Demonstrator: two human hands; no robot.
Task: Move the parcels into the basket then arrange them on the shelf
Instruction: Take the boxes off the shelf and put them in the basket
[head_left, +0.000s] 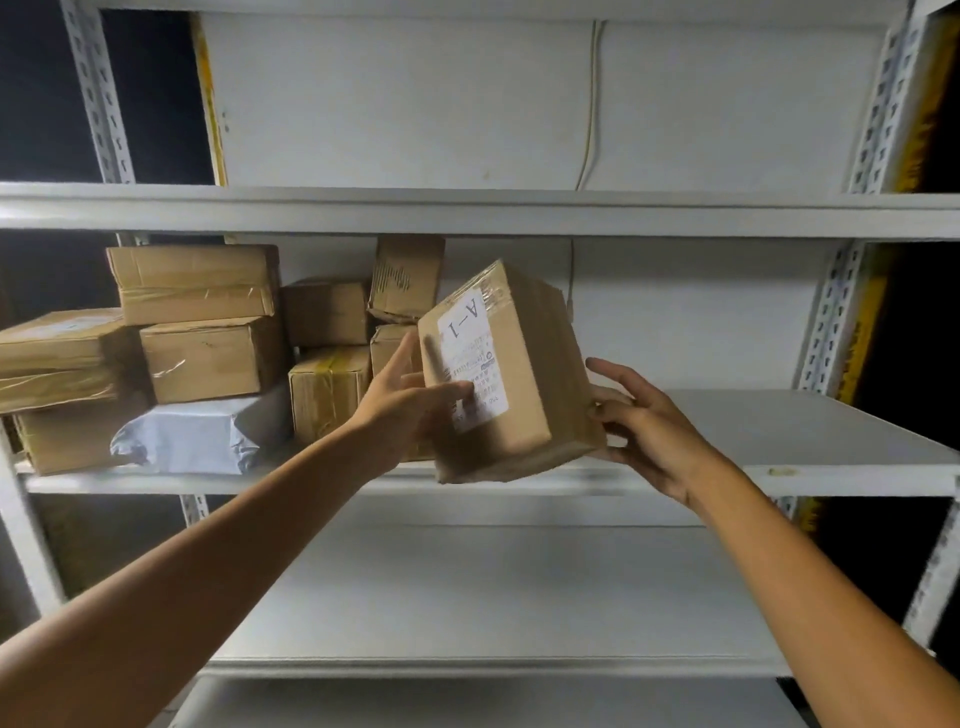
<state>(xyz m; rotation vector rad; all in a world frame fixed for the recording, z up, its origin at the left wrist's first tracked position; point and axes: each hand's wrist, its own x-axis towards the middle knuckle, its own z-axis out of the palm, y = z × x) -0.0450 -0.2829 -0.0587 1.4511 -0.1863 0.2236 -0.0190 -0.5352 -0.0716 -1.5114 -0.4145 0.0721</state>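
A brown cardboard parcel (524, 379) with a white label reading "A-1" is held tilted just above the front edge of the middle shelf (779, 431). My left hand (410, 400) grips its left side, thumb across the label. My right hand (644, 421) supports its lower right corner with spread fingers. Several other cardboard parcels (208, 353) and a grey plastic-wrapped parcel (208, 431) are stacked on the left half of the same shelf. No basket is in view.
White metal shelving with perforated uprights (831, 322) frames the scene. The upper shelf (467, 208) and the lower shelf (493, 597) hold nothing that shows. A thin cable (592, 104) runs down the white back wall. Bare shelf surface lies right of the held parcel.
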